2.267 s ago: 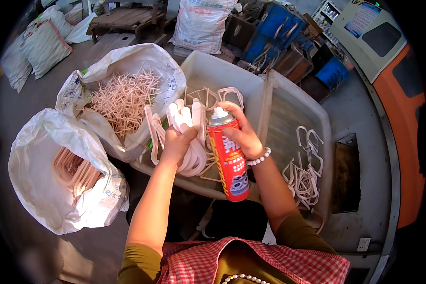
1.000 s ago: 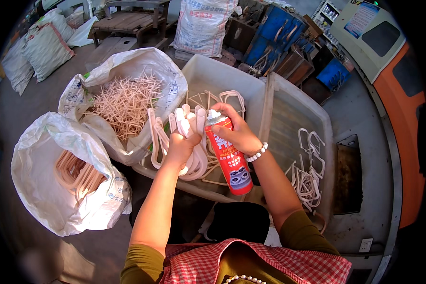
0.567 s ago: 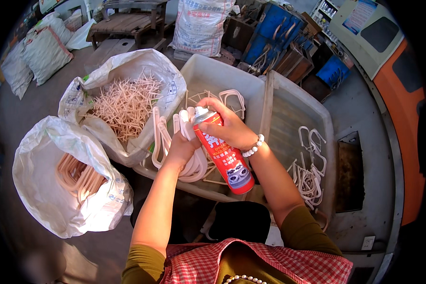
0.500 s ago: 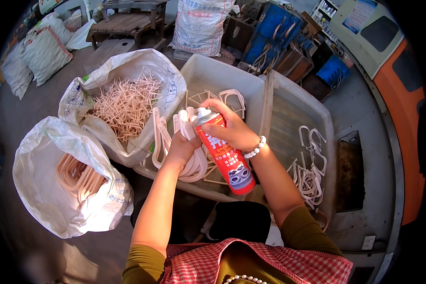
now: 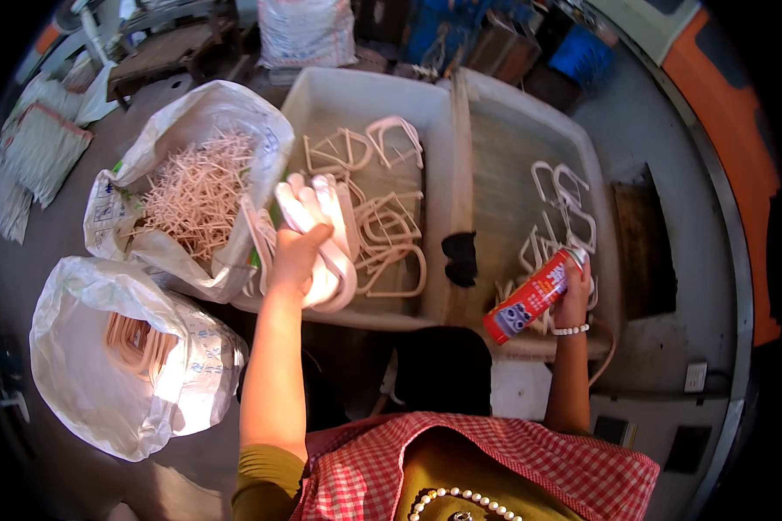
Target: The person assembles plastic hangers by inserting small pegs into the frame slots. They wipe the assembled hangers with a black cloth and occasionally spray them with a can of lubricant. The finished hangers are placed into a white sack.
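Observation:
My left hand (image 5: pixel 294 256) grips a stack of pale pink, rounded plastic loop frames (image 5: pixel 332 260) above the left tub's near left corner. Similar loose frames (image 5: pixel 393 227) lie inside the left grey-white tub (image 5: pixel 439 130). My right hand (image 5: pixel 575 291), with a white bead bracelet at the wrist, is wrapped round a red spray can (image 5: pixel 530 300). The can is tilted, its top toward the upper right, over the near part of the right tub (image 5: pixel 530 108). Whitish plastic frames (image 5: pixel 573 208) lie in that tub, some hidden behind the can.
To the left stand an open white sack (image 5: pixel 102 208) of small pink plastic pieces and a nearer white sack (image 5: pixel 78 382) holding pink frames. A black object (image 5: pixel 460 259) lies on the rim between the tubs. An orange-and-grey machine (image 5: pixel 712 113) stands at the right.
My right hand has carried the spray can away from the frames to the right, over the right tub. My left hand still holds the frames, slightly further left. The view has shifted.

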`<state>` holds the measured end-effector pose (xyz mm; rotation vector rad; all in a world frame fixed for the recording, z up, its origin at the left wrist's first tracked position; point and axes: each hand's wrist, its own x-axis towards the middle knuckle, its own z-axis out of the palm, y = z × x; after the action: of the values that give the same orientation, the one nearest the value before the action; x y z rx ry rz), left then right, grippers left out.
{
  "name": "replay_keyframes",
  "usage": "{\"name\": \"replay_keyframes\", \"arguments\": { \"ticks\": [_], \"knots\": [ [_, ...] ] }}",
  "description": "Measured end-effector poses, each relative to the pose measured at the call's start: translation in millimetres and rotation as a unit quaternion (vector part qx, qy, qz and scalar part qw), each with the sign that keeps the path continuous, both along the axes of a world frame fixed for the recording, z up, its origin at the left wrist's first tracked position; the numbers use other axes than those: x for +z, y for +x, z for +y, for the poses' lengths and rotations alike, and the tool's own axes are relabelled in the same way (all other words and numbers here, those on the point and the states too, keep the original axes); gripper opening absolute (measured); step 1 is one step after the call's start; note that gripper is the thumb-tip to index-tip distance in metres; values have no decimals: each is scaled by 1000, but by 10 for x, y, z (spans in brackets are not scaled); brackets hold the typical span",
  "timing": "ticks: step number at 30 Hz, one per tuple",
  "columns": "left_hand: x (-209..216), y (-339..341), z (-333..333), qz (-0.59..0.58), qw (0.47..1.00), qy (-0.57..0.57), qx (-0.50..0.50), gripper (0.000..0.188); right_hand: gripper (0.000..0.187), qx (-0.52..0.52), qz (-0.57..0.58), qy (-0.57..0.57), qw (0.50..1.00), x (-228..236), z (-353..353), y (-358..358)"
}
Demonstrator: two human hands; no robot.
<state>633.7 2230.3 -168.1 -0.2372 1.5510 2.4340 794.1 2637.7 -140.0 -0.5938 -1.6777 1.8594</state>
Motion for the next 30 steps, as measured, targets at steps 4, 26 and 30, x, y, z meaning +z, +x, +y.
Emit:
{"name": "replay_keyframes", "arguments": {
  "ticks": [4, 26, 30],
  "knots": [
    [-90, -83, 74, -65, 998, -17, 10, 34, 52, -174, -124, 128, 969, -403, 513, 933],
    [-287, -60, 435, -45, 995, -91, -16, 46, 75, -209, -424, 184, 862, -2504, 53, 2412],
    [-215, -39, 549, -54, 994, -96, -10, 47, 81, -152, -450, 286, 832, -2523, 96, 2623]
  ]
}}
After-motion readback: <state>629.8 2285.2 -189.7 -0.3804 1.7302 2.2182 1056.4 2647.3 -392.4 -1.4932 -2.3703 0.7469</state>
